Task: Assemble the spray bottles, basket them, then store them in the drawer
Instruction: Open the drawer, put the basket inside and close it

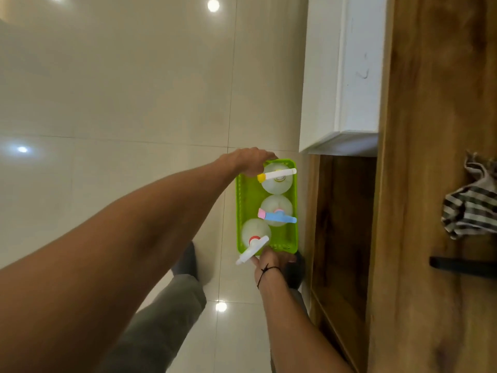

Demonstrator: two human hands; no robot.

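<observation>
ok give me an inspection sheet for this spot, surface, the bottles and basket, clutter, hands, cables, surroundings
Surface: wooden top on the right; glossy tiled floor below.
Job's things: green basket held level over the floor, three spray bottles upright in it: yellow-nozzle bottle, blue-trigger bottle, red-collar bottle. All have sprayer heads on.
Storage: open wooden compartment right beside the basket; basket not yet in it.
Clutter: striped cloth on the wooden top.
Hands: left hand grips the far end of the basket, right hand the near end.
Cables: nothing seen.
Surroundings: white cabinet front; dark handle; the person's legs and shoes.
</observation>
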